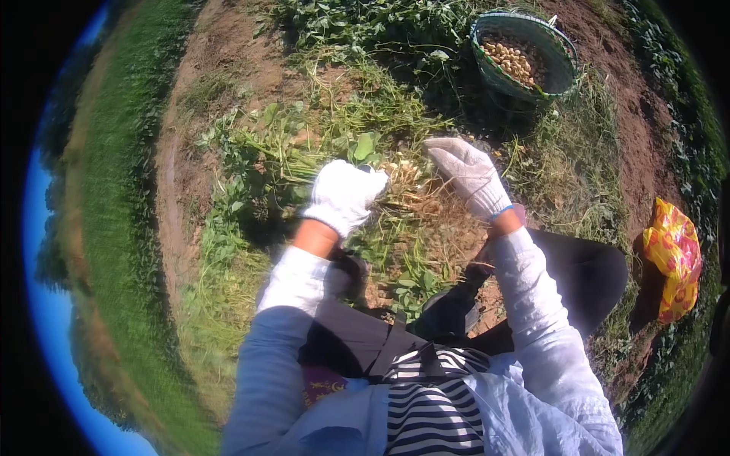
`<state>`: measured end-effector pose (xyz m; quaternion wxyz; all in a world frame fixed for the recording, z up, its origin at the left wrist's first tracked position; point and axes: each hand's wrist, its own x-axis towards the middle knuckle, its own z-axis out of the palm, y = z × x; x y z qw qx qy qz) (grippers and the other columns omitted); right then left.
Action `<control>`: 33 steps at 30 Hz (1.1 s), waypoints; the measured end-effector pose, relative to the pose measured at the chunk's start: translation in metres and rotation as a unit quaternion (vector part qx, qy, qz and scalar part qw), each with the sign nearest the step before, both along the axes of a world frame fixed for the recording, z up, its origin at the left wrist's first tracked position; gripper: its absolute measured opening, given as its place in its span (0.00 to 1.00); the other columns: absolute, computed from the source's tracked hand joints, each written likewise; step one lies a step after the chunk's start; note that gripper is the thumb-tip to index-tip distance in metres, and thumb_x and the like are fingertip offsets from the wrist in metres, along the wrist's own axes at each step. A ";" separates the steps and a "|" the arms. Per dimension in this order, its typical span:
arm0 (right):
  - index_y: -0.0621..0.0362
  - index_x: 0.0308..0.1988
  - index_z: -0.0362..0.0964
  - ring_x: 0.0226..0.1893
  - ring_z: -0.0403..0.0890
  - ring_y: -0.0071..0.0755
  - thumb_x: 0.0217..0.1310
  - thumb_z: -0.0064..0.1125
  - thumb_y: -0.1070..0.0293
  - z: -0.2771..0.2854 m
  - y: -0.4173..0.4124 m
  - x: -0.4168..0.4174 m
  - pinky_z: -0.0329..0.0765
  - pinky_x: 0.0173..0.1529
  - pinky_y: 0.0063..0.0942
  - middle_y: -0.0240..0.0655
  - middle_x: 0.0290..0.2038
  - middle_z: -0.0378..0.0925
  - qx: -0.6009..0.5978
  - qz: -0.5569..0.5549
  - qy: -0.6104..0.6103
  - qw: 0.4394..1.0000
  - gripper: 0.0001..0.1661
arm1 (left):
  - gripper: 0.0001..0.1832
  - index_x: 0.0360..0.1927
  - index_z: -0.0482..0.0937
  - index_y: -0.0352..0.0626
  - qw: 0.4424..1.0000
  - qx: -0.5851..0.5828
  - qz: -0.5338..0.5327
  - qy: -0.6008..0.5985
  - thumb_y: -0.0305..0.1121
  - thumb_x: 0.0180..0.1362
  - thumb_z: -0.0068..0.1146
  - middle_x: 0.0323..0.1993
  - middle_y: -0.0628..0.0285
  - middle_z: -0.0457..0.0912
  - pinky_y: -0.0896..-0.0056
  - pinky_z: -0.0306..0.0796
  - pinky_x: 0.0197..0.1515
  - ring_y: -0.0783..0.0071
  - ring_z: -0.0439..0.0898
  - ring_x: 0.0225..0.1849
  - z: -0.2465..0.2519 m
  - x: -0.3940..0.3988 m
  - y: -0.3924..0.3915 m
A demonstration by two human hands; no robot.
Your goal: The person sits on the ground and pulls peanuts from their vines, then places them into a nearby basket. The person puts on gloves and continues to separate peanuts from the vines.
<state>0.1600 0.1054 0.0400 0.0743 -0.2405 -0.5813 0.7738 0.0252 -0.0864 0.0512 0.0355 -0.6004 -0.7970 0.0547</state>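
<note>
My left hand (348,191), in a white knit glove, is closed around a bundle of uprooted green plants (285,162) whose leafy stems stretch out to its left. Pale roots and pods (408,174) stick out on its right side. Beyond these roots is my right hand (465,171), gloved too, with a blue-edged cuff; its fingers are bent together, and thin roots cross the glove. Whether a pod is between those fingertips cannot be made out.
A green woven basket (485,68) with peanuts (507,60) in it stands at the upper right. A yellow and red plastic bag (673,259) lies at the far right. Cut or pulled vines cover the soil around my legs, and crop rows run along both sides.
</note>
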 end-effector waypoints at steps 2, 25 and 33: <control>0.58 0.51 0.75 0.34 0.77 0.15 0.68 0.55 0.61 -0.007 0.005 0.003 0.75 0.34 0.19 0.27 0.39 0.80 0.018 0.051 -0.032 0.998 0.17 | 0.05 0.31 0.78 0.54 1.000 0.009 -0.017 -0.014 0.32 0.57 0.51 0.17 0.60 0.75 0.59 0.69 0.25 0.60 0.76 0.20 -0.001 0.004 0.005; 0.59 0.35 0.77 0.27 0.71 0.24 0.64 0.58 0.59 -0.014 -0.025 0.025 0.70 0.35 0.25 0.33 0.25 0.71 0.290 0.072 -0.065 0.952 0.14 | 0.07 0.36 0.79 0.55 0.994 -0.058 -0.037 -0.090 0.34 0.57 0.50 0.18 0.60 0.78 0.58 0.68 0.29 0.58 0.77 0.23 -0.019 0.018 0.005; 0.54 0.62 0.64 0.52 0.75 0.34 0.64 0.54 0.42 -0.044 0.002 0.004 0.72 0.55 0.36 0.35 0.54 0.74 -0.181 -0.033 -0.067 0.981 0.36 | 0.16 0.42 0.78 0.49 0.982 -0.115 0.142 -0.053 0.31 0.47 0.60 0.31 0.53 0.81 0.56 0.74 0.39 0.53 0.81 0.34 0.021 -0.058 -0.058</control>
